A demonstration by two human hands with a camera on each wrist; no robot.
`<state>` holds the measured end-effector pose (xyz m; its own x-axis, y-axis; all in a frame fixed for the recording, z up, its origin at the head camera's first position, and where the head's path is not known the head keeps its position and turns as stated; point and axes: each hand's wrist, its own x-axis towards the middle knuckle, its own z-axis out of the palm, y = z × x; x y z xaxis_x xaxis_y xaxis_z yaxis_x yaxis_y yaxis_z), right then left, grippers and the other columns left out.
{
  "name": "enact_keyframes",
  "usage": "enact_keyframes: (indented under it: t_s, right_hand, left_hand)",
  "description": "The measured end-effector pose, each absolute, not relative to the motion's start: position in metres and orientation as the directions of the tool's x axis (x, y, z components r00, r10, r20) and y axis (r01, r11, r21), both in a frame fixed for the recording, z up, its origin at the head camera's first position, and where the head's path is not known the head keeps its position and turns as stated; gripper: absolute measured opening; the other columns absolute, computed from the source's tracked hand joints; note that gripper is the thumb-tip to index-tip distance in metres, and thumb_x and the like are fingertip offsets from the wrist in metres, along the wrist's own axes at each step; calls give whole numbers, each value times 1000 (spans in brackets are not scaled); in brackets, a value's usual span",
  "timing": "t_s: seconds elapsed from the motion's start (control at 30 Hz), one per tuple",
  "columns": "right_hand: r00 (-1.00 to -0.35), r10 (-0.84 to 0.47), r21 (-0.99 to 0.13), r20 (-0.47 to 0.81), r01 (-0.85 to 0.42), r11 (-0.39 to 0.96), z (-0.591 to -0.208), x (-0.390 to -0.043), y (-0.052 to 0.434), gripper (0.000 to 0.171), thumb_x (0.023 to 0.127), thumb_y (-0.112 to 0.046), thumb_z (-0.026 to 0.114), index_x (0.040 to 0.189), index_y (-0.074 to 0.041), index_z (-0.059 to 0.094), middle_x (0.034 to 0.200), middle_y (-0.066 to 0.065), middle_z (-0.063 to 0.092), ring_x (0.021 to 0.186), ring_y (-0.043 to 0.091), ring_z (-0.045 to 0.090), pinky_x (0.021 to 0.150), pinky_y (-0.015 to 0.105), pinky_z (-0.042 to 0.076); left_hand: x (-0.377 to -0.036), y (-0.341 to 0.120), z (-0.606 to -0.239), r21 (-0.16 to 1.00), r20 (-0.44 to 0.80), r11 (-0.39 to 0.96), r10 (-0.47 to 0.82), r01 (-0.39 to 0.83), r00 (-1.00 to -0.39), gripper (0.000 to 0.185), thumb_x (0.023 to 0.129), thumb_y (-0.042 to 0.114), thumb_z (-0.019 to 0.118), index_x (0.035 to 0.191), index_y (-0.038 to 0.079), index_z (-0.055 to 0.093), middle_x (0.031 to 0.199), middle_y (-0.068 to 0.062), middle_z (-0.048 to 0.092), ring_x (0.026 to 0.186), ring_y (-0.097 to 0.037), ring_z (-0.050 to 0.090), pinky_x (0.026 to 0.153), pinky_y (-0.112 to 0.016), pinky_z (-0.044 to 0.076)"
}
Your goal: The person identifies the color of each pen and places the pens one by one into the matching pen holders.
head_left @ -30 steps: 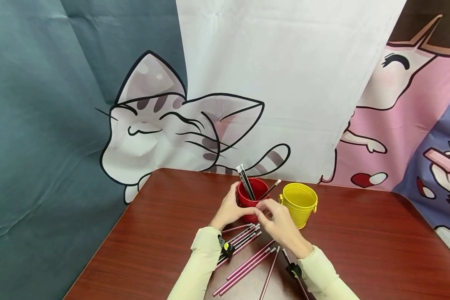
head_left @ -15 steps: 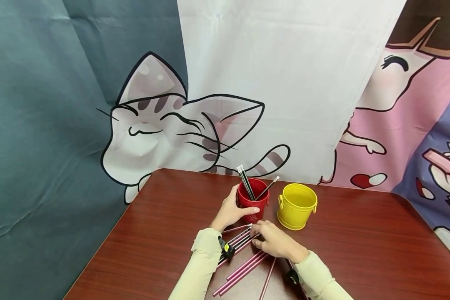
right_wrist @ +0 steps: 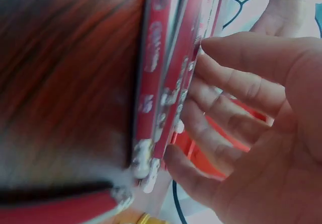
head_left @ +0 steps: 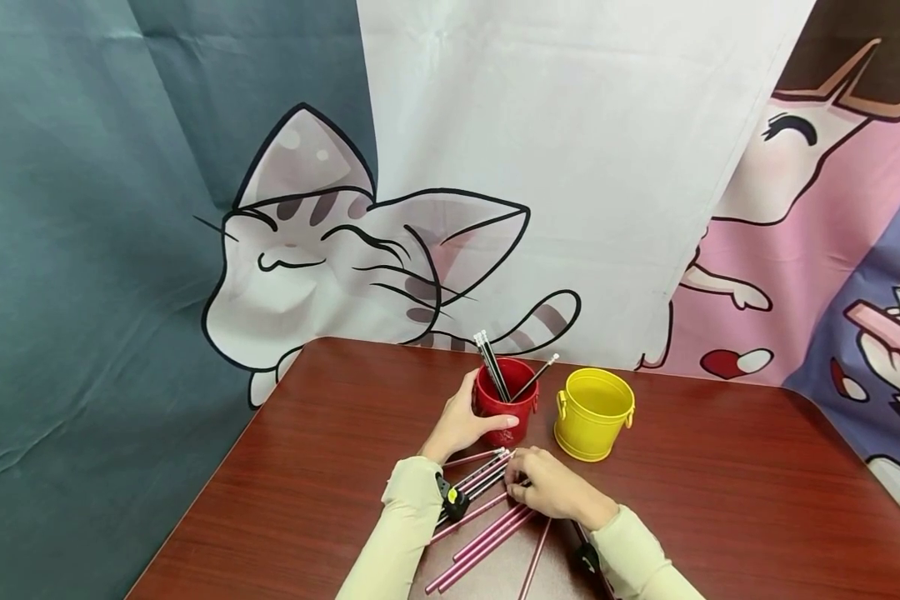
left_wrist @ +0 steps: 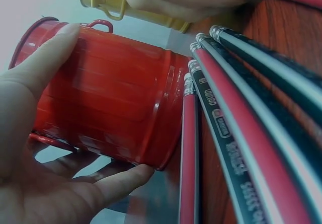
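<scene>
My left hand (head_left: pixel 461 421) holds a small red bucket (head_left: pixel 512 425) from its left side, thumb across the front and fingers round the far side. Several black pencils (head_left: pixel 492 367) stand in it, white erasers up, one leaning right. Just in front of the bucket, my right hand (head_left: pixel 553 485) is low over a pile of loose pencils, its fingertips at their eraser ends. In the right wrist view its fingers (right_wrist: pixel 221 108) extend loosely beside pink pencils (right_wrist: pixel 151 83). Black pencils (left_wrist: pixel 221 128) lie among pink ones in the left wrist view, below the bucket's base.
A yellow bucket (head_left: pixel 594 425) with side handles stands right of the red one. More pink pencils (head_left: pixel 487 546) lie toward the near side of the brown wooden table (head_left: pixel 307 467). A printed cat curtain (head_left: pixel 450 250) hangs behind the table's back edge.
My right hand has come down from the red bucket's front to the pencils. The leaning black pencil has settled in the bucket. One pink pencil has shifted nearer me, away from the pile.
</scene>
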<state>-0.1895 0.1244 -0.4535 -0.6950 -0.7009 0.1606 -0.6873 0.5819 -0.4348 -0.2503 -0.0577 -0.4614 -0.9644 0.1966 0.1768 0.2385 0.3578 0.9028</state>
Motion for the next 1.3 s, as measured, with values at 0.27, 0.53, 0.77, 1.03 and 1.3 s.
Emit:
enact_keyframes:
  t_s: [0.27,0.53,0.77,1.03,1.3]
  right_hand:
    - [-901,-415,-575,122,-405,711,-447,-189,109,10,77,-7,66,82,-8,57,65,-6,50,55,7,45,49,20,40]
    - [-974,-223,-555,-26,-171,814,-444,-190,91,16,75,-13,67,82,-6,53,63,2,48,53,16,44,45,29,37]
    - [-982,-143,-484,-126,-65,873,-444,-193,84,33,74,-20,66,97,-1,53,72,9,52,57,22,47,48,37,38]
    - [-989,-74,-440,-128,-10,898,-444,-195,80,36,72,-22,66,97,1,54,79,14,57,62,24,52,51,44,41]
    - [-991,-35,-452,-125,25,892,-448,-195,79,21,70,-15,61,84,-2,51,74,12,55,60,25,51,50,43,40]
  left_hand:
    - [-251,-57,-462,904,192,342,209,256,-959,87,68,40,79,138,32,27,130,6,48,118,-14,46,99,-39,40]
    - [-250,-57,-461,903,192,345,214,258,-958,87,69,40,78,139,31,27,130,7,47,117,-13,46,98,-36,41]
    - [-251,-57,-460,905,179,347,214,245,-960,89,67,41,79,139,31,27,130,7,48,116,-12,46,97,-34,41]
    - [-250,-58,-461,905,176,350,211,243,-961,89,69,40,78,140,29,26,131,6,47,117,-13,46,97,-36,41]
    - [-249,-58,-459,904,182,346,218,250,-959,89,69,39,79,140,28,26,131,5,47,117,-14,46,98,-36,41]
